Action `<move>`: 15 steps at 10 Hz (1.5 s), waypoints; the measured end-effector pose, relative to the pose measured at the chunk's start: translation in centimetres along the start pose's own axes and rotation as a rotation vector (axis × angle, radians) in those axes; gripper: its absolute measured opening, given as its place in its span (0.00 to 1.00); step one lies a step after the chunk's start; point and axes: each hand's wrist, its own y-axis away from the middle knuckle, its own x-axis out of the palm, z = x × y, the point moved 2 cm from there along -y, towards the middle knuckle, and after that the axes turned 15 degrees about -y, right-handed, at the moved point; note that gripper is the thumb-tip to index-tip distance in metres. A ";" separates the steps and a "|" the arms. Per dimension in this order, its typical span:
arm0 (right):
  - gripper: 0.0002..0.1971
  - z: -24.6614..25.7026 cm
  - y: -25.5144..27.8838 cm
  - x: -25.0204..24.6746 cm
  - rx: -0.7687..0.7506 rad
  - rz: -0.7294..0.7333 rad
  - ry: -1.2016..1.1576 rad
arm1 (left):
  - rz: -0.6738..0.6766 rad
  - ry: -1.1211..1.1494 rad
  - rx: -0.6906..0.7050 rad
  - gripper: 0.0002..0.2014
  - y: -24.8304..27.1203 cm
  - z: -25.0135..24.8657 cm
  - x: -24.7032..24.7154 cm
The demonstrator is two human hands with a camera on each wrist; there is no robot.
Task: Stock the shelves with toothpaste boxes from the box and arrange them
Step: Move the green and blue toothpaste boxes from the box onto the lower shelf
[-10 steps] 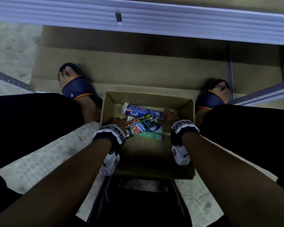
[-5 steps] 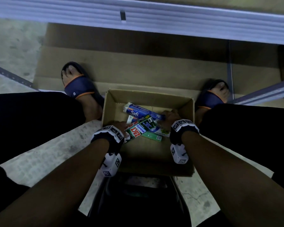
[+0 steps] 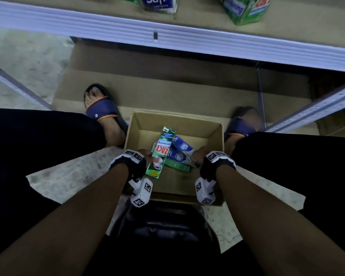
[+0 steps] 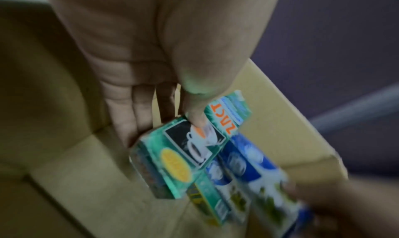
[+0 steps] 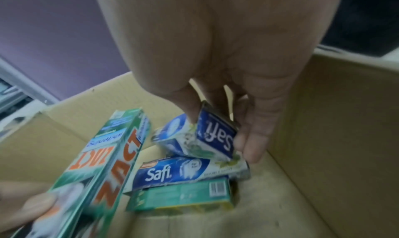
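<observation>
An open cardboard box [image 3: 215,136] stands on the floor between my feet. My left hand [image 3: 145,156] grips a green Zact toothpaste box [image 3: 161,152] [image 4: 179,158] [image 5: 95,170] by its near end, lifted and pointing away from me. My right hand [image 3: 197,156] pinches the end of a blue Safi toothpaste box [image 3: 180,145] [image 5: 207,139] between thumb and fingers, raised off the pile. A second Safi box [image 5: 187,171] and a green box [image 5: 183,195] [image 3: 177,166] lie on the box floor beneath.
A white-edged shelf [image 3: 187,42] runs across the top, with a Safi box [image 3: 157,2] and a green Zact box [image 3: 245,8] on it. Flat cardboard [image 3: 167,90] lies under the shelf. Grey metal rails [image 3: 307,112] angle in at both sides. A dark stool [image 3: 161,226] sits beneath me.
My left hand has lifted and turned the green Zact box to point away from me. My right hand has taken hold of a Safi box. The view tilted up, revealing stocked boxes.
</observation>
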 end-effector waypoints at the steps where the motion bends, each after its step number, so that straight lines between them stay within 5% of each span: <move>1: 0.08 -0.3 1.1 1.0 0.028 0.101 0.154 | -0.001 0.013 -0.032 0.17 0.9 0.0 -0.1; 2: 0.20 -0.4 1.3 2.0 0.024 0.114 0.229 | -0.013 0.095 -0.039 0.19 0.5 0.2 0.2; 5: 0.13 -1.7 1.9 3.0 0.051 0.145 0.139 | -0.018 0.365 -0.111 0.21 -0.8 0.9 1.3; 7: 0.23 -2.2 1.1 4.1 0.082 0.138 0.077 | -0.029 0.250 -0.170 0.19 -1.3 1.8 2.1; 9: 0.19 -0.9 -0.3 4.4 0.037 0.047 -0.257 | -0.017 0.120 -0.159 0.29 -1.6 2.1 1.9; 12: 0.13 -0.2 -1.5 5.2 0.112 0.050 -0.391 | -0.035 0.229 -0.129 0.24 -1.7 1.5 2.5; 15: 0.24 -0.1 -2.5 6.0 0.112 0.048 -0.515 | -0.019 0.181 -0.111 0.26 -2.0 2.0 2.7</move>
